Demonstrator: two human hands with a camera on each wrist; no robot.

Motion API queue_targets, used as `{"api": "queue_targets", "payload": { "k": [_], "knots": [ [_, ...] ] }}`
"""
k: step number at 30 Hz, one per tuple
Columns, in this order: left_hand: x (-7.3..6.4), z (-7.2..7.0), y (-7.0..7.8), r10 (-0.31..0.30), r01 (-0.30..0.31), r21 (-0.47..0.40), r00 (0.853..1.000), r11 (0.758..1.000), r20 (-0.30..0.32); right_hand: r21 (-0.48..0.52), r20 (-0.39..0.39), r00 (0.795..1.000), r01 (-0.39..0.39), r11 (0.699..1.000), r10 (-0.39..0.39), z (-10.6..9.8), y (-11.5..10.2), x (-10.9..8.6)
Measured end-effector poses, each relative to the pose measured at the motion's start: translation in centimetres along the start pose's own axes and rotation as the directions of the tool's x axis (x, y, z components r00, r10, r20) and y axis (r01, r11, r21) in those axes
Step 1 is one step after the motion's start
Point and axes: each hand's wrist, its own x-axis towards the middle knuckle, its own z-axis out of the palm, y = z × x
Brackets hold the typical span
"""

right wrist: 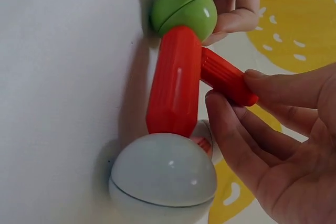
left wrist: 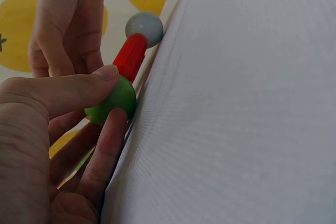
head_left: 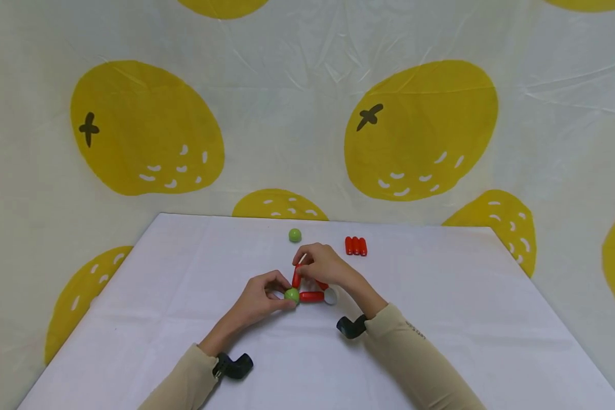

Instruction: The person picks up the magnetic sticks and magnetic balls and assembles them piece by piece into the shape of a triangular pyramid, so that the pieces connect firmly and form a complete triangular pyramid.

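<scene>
At centre, left grip (head_left: 258, 297) pinches green ball (head_left: 292, 295); right grip (head_left: 327, 266), partly hidden red rod (head_left: 296, 278).

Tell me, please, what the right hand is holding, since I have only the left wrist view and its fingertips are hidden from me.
Observer: The right hand pinches a second red rod, separate from the one in your view.
Operator: Is anything hidden from me behind the grey ball?
Observer: Yes, the right wrist view shows a second grey ball, mostly covered by the nearer parts.
Operator: Does anything lie apart on the table, beyond the right hand?
Observer: Yes, the head view shows three more red rods lying side by side there.
</scene>
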Motion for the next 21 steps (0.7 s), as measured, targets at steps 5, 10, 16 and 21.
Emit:
{"api": "queue_targets", "payload": {
  "k": [5, 10, 16, 21],
  "knots": [
    [0.0, 0.0, -0.2, 0.002, -0.002, -0.008, 1.000, 1.000, -0.003, 0.001, -0.003, 1.000, 0.014, 1.000, -0.014, -0.1, 0.0, 0.0],
    [-0.1, 0.0, -0.1, 0.005, -0.005, -0.001, 1.000, 1.000, -0.007, 0.009, 0.004, 1.000, 0.003, 1.000, -0.003, 0.1, 0.1, 0.0],
    [-0.1, 0.1, -0.1, -0.001, 0.001, -0.010, 1.000, 1.000, -0.009, 0.020, 0.009, 1.000, 0.024, 1.000, -0.024, -0.3, 0.2, -0.4],
    [-0.1, 0.1, -0.1, -0.004, 0.004, -0.019, 1.000, 1.000, -0.006, 0.013, -0.049, 0.998, 0.028, 1.000, -0.028, -1.1, 0.6, -1.4]
  ]
}}
